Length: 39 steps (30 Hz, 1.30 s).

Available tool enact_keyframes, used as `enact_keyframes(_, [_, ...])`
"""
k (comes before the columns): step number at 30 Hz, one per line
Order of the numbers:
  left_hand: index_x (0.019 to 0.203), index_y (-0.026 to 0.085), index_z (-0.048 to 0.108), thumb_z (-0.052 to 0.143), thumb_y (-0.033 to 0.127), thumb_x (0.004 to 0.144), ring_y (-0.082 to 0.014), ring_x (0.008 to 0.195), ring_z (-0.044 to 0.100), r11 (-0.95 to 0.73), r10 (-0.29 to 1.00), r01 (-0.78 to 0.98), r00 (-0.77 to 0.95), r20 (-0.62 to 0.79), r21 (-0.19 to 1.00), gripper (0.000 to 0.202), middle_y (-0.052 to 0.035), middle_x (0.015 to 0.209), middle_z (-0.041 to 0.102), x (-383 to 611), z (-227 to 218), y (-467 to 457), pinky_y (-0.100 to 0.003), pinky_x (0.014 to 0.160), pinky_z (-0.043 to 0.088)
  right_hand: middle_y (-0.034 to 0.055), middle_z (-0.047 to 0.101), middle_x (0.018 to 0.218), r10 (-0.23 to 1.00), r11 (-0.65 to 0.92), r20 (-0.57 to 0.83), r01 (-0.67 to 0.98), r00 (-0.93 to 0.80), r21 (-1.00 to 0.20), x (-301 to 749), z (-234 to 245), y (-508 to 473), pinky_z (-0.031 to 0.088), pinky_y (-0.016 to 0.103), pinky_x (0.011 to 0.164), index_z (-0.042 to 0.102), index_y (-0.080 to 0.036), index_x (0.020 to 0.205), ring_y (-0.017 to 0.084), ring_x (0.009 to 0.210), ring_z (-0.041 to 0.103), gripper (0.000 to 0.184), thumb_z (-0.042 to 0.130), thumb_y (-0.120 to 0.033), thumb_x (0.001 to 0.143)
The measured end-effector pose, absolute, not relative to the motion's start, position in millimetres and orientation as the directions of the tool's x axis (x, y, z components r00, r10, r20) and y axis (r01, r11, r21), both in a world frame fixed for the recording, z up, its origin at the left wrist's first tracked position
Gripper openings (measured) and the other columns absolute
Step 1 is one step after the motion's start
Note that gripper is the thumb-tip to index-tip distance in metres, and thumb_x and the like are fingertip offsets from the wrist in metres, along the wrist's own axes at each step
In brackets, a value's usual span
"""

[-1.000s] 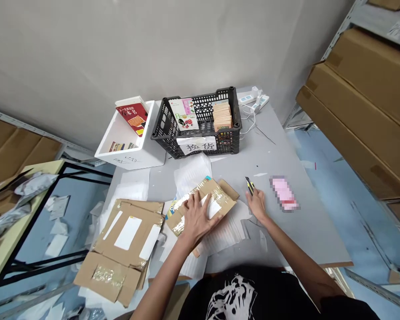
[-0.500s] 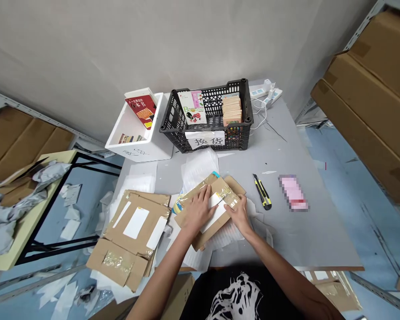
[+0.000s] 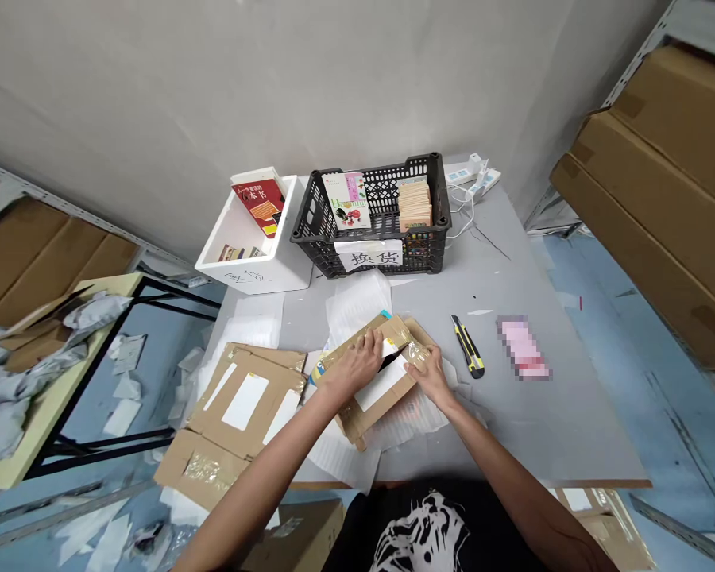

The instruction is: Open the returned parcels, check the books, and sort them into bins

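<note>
A small cardboard box with clear tape and a white label lies in front of me, a dark gap showing along its top. On its far-left flap, my left hand has its fingers curled over the edge at the gap. My right hand grips the box's right end, thumb on top by the tape. Crumpled white wrapping sheets lie under the box. To its right rests a yellow and black utility knife, blade pointing away from me. What the box contains is hidden.
Flattened cardboard lies at the table's left. Behind stand a white foam box and a black crate, both with books. A blurred pink object lies right of the knife; a power strip sits at the back.
The gap between the box's top flaps has widened. My left hand has curled its fingers over the flap edge and shifted slightly up and away. The right hand keeps its grip.
</note>
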<state>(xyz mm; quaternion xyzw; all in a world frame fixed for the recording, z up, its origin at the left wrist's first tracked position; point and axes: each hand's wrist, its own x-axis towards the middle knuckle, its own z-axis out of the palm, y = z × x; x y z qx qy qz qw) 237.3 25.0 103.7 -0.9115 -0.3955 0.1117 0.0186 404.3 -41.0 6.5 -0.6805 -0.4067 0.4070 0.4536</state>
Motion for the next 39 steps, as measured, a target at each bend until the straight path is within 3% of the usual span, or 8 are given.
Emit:
enact_keyframes(10, [0.136, 0.016, 0.037, 0.027, 0.018, 0.093, -0.0240, 0.110, 0.061, -0.640, 0.670, 0.761, 0.620, -0.409, 0.106, 0.043, -0.0153, 0.137, 0.049, 230, 135, 49, -0.033, 0.086, 0.049, 0.0086, 0.052, 0.104, 0.928, -0.257, -0.197, 0.161, 0.315, -0.953, 418, -7, -38, 0.044, 0.046, 0.091, 0.036, -0.023, 0.100, 0.026, 0.102, 0.053, 0.055, 0.067, -0.046, 0.061])
enact_keyframes(16, [0.136, 0.016, 0.038, 0.028, 0.019, 0.093, -0.0238, 0.115, 0.059, -0.594, 0.697, 0.784, 0.613, -0.373, 0.179, 0.043, -0.0147, 0.141, 0.046, 227, 134, 46, -0.034, 0.091, 0.047, 0.0097, 0.054, 0.107, 0.937, -0.215, -0.148, 0.187, 0.317, -0.959, 420, -8, -37, 0.045, 0.045, 0.090, 0.040, -0.022, 0.103, 0.027, 0.103, 0.054, 0.059, 0.068, -0.050, 0.061])
enact_keyframes(20, [0.138, 0.012, 0.036, 0.028, 0.018, 0.094, -0.0237, 0.124, 0.052, -0.569, 0.757, 0.806, 0.591, -0.279, 0.163, 0.045, -0.0178, 0.142, 0.044, 224, 132, 32, -0.035, 0.096, 0.045, 0.0127, 0.053, 0.119, 0.954, -0.164, -0.081, 0.279, 0.288, -0.946, 418, 9, -39, 0.042, 0.047, 0.096, 0.040, -0.020, 0.120, 0.029, 0.115, 0.049, 0.066, 0.066, -0.049, 0.067])
enact_keyframes(24, [0.139, 0.011, 0.034, 0.026, 0.015, 0.094, -0.0243, 0.126, 0.049, -0.536, 0.813, 0.843, 0.531, -0.240, 0.047, 0.046, -0.0182, 0.142, 0.044, 220, 123, 21, -0.036, 0.097, 0.045, 0.0120, 0.049, 0.127, 0.982, -0.068, 0.002, 0.362, 0.190, -0.930, 417, 33, -39, 0.038, 0.048, 0.102, 0.042, -0.023, 0.129, 0.028, 0.124, 0.042, 0.062, 0.063, -0.042, 0.075])
enact_keyframes(27, [0.140, 0.008, 0.033, 0.029, 0.017, 0.094, -0.0265, 0.128, 0.047, -0.550, 0.820, 0.835, 0.533, -0.206, -0.030, 0.046, -0.0214, 0.143, 0.041, 223, 115, 16, -0.039, 0.098, 0.044, 0.0121, 0.046, 0.131, 0.974, -0.033, 0.063, 0.414, 0.216, -0.910, 416, 47, -33, 0.033, 0.050, 0.105, 0.058, -0.024, 0.114, 0.030, 0.130, 0.035, 0.042, 0.064, -0.038, 0.075])
enact_keyframes(30, [0.139, 0.006, 0.032, 0.028, 0.016, 0.094, -0.0274, 0.126, 0.048, -0.543, 0.833, 0.835, 0.523, -0.182, -0.090, 0.046, -0.0233, 0.142, 0.041, 229, 111, 14, -0.040, 0.095, 0.046, 0.0105, 0.051, 0.123, 0.966, -0.047, 0.038, 0.319, 0.255, -0.946, 414, 53, -23, 0.036, 0.046, 0.104, 0.067, -0.025, 0.090, 0.027, 0.125, 0.043, 0.019, 0.057, -0.038, 0.080])
enact_keyframes(35, [0.139, 0.006, 0.032, 0.027, 0.013, 0.093, -0.0273, 0.122, 0.052, -0.506, 0.857, 0.851, 0.480, -0.186, -0.141, 0.047, -0.0233, 0.141, 0.042, 235, 113, 12, -0.039, 0.090, 0.049, 0.0116, 0.059, 0.113, 0.961, -0.097, -0.054, 0.146, 0.272, -0.985, 414, 50, -6, 0.040, 0.041, 0.099, 0.067, -0.022, 0.076, 0.024, 0.115, 0.052, 0.027, 0.051, -0.043, 0.081])
enact_keyframes(39, [0.139, 0.006, 0.032, 0.028, 0.014, 0.093, -0.0270, 0.126, 0.048, -0.491, 0.870, 0.859, 0.473, -0.139, -0.144, 0.046, -0.0239, 0.141, 0.042, 236, 113, 5, -0.039, 0.094, 0.046, 0.0085, 0.066, 0.090, 0.967, -0.139, -0.078, 0.245, 0.243, -0.960, 416, 59, 5, 0.041, 0.039, 0.092, 0.063, -0.022, 0.065, 0.026, 0.102, 0.057, 0.029, 0.055, -0.047, 0.077])
